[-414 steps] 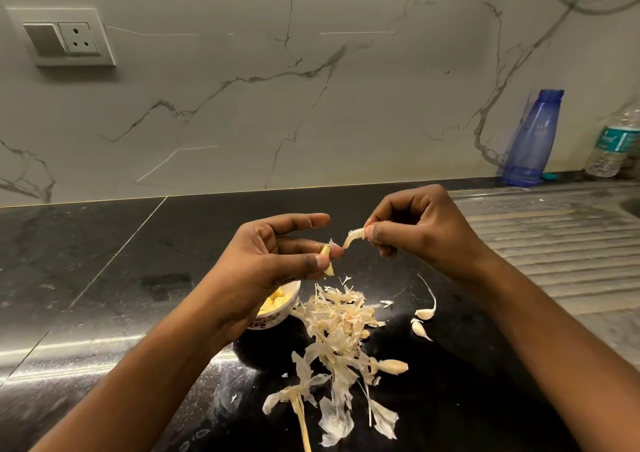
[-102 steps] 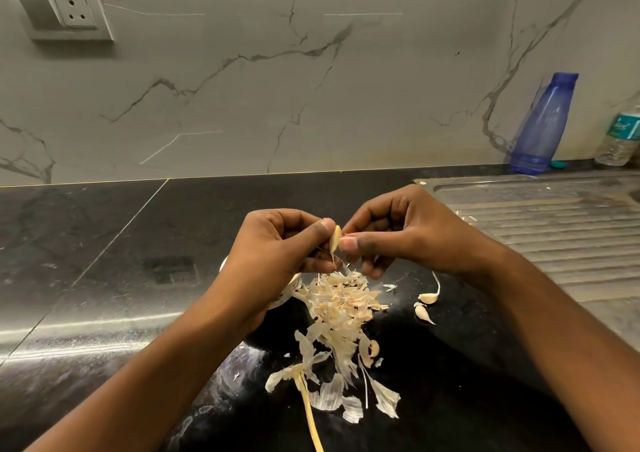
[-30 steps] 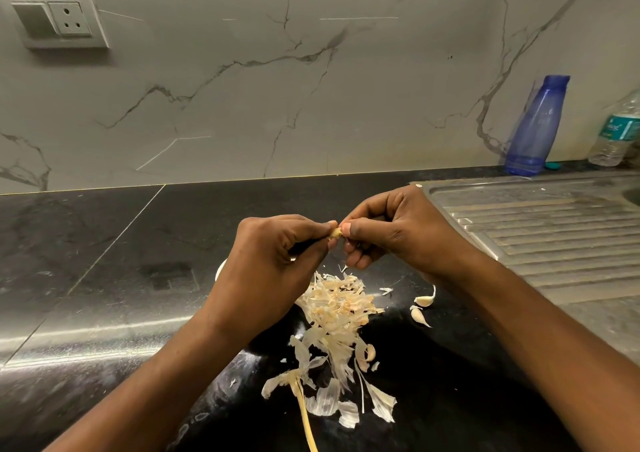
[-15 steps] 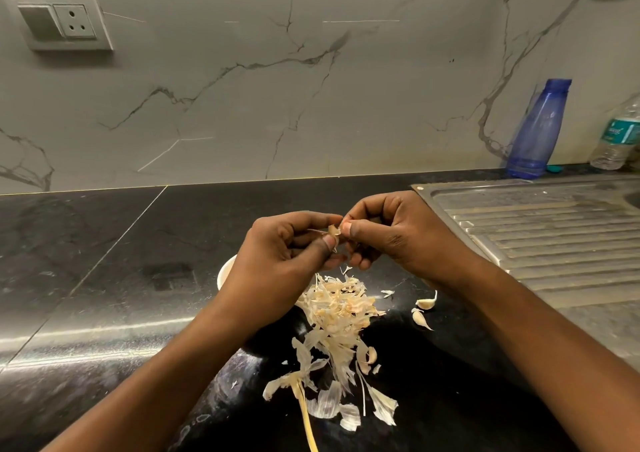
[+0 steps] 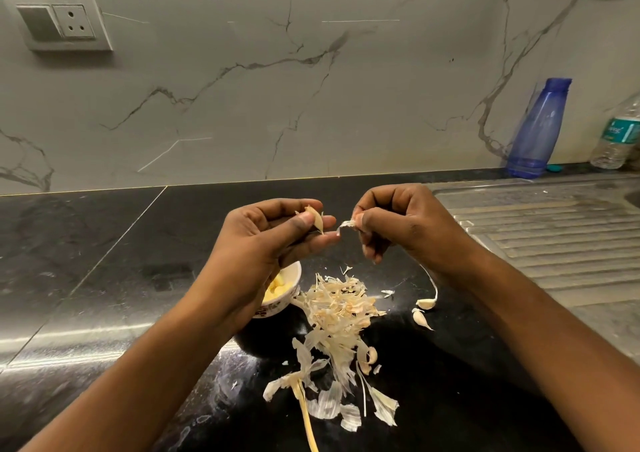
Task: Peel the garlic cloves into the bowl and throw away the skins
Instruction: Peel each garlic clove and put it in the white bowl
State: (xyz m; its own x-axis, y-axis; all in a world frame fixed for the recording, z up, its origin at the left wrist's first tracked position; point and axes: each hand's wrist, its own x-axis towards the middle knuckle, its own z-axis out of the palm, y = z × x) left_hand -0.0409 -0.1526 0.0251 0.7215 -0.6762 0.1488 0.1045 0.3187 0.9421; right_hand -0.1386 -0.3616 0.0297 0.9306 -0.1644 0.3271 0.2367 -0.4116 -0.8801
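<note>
My left hand [image 5: 273, 244] pinches a garlic clove [image 5: 316, 219] between thumb and fingers, above the counter. A short gap to its right, my right hand [image 5: 401, 223] pinches a small strip of skin [image 5: 346, 225]. Below my left hand stands a small white bowl [image 5: 291, 296] with yellow peeled cloves inside, partly hidden by my wrist. A pile of papery garlic skins [image 5: 339, 316] lies on the black counter in front of the bowl. Two unpeeled cloves [image 5: 424, 311] lie to the pile's right.
A dry garlic stem [image 5: 306, 413] lies near the counter's front. The steel sink drainboard [image 5: 554, 230] fills the right side. A blue bottle [image 5: 536, 129] and a clear water bottle [image 5: 620, 133] stand against the marble wall. A socket plate [image 5: 59, 20] is at upper left.
My hands, which were pressed together on the clove, have pulled apart. A strip of skin has come off in my right hand, and the clove stays in my left.
</note>
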